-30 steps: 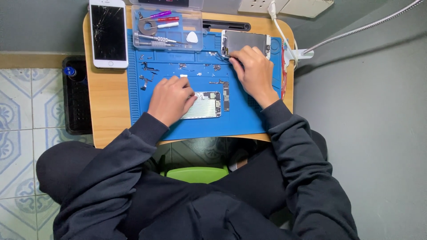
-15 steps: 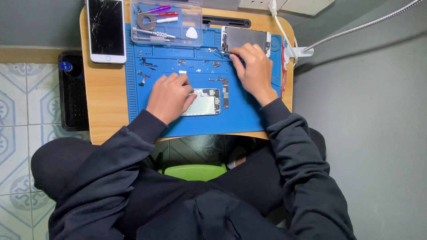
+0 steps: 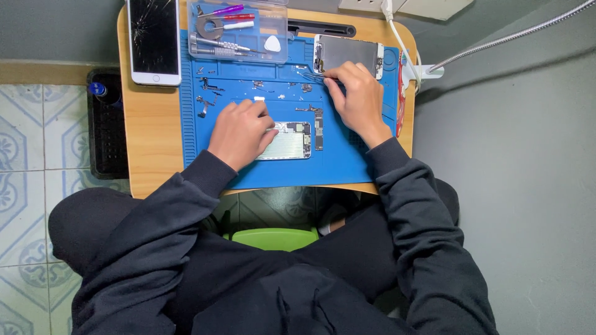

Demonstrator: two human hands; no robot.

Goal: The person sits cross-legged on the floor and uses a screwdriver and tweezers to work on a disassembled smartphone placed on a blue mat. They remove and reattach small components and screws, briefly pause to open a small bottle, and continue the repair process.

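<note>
- A person in a dark hooded top sat over a small wooden table (image 3: 152, 155) covered by a blue work mat (image 3: 338, 164).
- The left hand (image 3: 241, 131) lay flat, fingers together, on the left end of an opened phone body (image 3: 290, 141) at the middle of the mat, pinning it down.
- The right hand (image 3: 355, 99) was closed around thin tweezers (image 3: 315, 77), their tips resting on the mat just below a detached screen panel (image 3: 347, 53).
- Small screws and loose parts (image 3: 211, 93) were scattered across the mat's upper left.
- A clear tool tray (image 3: 238, 31) with screwdrivers and a white pick stood at the far edge.
- A white phone with a cracked screen (image 3: 153, 38) lay on the table's far left corner, beside the tray.
</note>
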